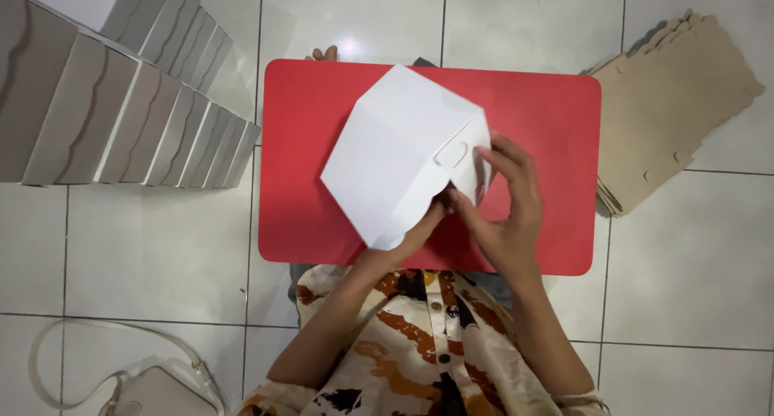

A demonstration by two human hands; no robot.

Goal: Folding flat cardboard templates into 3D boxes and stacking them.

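A white cardboard box [399,150], partly folded, is held tilted above a small red table [310,206]. My left hand [419,235] is under the box's near edge, mostly hidden by it, and grips it from below. My right hand [504,202] holds the box's right side, with fingertips at a flap beside a tab slot.
Rows of folded white boxes [121,110] stand stacked on the tiled floor at the left. A pile of flat brown cardboard blanks [669,101] lies to the right of the table. A pale bag with a strap [153,388] sits at the lower left. Toes [324,54] show beyond the table.
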